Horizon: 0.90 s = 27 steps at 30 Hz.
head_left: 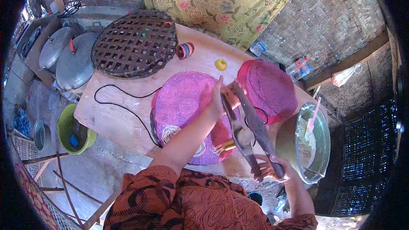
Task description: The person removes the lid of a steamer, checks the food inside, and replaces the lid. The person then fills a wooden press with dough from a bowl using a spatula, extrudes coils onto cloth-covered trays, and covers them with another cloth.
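A dark wooden tool (260, 127) with two long arms is held up over the table's right half. My left hand (223, 98) grips its upper end, and my right hand (272, 168) grips its lower end. Between the arms sits a round piece, and a brass-coloured cylinder (228, 145) sticks out to the left with pale strands at its mouth. Beneath is a round pink mesh tray (183, 98) carrying coils of pale strands (171, 133). A black cord (128, 98) loops left of the tray.
A stack of pink mesh rounds (270, 89), a yellow lump (220, 64), a striped roll (185, 51) and a dark woven basket (134, 44) lie on the table (102, 106). A bucket (326, 145) of pale dough stands right; a green basin (66, 130) sits lower left.
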Each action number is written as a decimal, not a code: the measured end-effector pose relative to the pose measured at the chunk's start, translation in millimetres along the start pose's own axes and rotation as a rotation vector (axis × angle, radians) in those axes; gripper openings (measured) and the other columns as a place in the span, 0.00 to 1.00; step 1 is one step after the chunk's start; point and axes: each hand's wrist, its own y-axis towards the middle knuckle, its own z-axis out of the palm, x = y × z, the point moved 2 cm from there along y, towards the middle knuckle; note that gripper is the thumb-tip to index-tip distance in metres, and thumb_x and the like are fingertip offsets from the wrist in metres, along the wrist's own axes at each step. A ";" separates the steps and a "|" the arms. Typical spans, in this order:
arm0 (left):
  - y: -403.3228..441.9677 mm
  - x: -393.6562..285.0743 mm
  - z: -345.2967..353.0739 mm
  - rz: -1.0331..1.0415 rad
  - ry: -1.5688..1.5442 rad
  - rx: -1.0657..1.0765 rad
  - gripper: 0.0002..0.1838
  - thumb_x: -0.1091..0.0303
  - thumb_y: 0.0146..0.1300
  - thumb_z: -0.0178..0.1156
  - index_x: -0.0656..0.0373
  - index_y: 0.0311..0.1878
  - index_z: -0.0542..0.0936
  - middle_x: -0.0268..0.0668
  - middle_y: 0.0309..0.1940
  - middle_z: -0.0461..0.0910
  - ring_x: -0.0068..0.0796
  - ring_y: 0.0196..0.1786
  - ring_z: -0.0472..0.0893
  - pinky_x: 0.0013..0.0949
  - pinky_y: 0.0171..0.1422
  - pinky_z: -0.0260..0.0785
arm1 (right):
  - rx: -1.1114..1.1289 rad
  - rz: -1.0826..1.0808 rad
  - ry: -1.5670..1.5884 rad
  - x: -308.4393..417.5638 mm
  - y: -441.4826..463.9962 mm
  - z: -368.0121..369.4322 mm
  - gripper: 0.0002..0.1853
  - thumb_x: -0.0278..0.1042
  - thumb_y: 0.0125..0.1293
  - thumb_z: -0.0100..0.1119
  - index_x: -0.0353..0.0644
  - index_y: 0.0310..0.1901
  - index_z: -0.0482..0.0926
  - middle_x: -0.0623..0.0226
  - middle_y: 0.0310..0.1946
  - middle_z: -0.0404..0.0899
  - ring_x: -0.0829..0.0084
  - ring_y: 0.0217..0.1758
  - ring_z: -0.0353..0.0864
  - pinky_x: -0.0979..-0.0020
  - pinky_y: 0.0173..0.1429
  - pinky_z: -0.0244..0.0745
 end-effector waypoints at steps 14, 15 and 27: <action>-3.8 -2.6 52.7 0.034 0.006 0.109 0.33 0.32 0.61 0.43 0.58 0.38 0.74 0.41 0.32 0.76 0.42 0.40 0.74 0.39 0.48 0.68 | -0.132 -0.067 -0.161 37.1 -33.6 28.7 0.47 0.61 0.56 0.52 0.27 0.66 0.55 0.42 0.43 0.78 0.55 0.40 0.83 0.62 0.44 0.77; 0.8 -5.3 53.4 0.032 0.002 0.109 0.33 0.32 0.61 0.43 0.58 0.38 0.74 0.41 0.32 0.76 0.42 0.40 0.74 0.39 0.48 0.68 | -0.136 -0.065 -0.160 39.3 -31.3 28.7 0.47 0.61 0.56 0.52 0.27 0.66 0.55 0.42 0.43 0.78 0.55 0.40 0.83 0.62 0.44 0.77; -20.9 -8.4 51.8 0.066 0.096 0.079 0.33 0.31 0.61 0.41 0.57 0.35 0.73 0.40 0.29 0.75 0.43 0.38 0.74 0.41 0.49 0.68 | -0.090 -0.104 -0.139 9.0 -14.6 14.4 0.51 0.63 0.49 0.59 0.25 0.63 0.57 0.46 0.39 0.79 0.60 0.35 0.84 0.65 0.37 0.80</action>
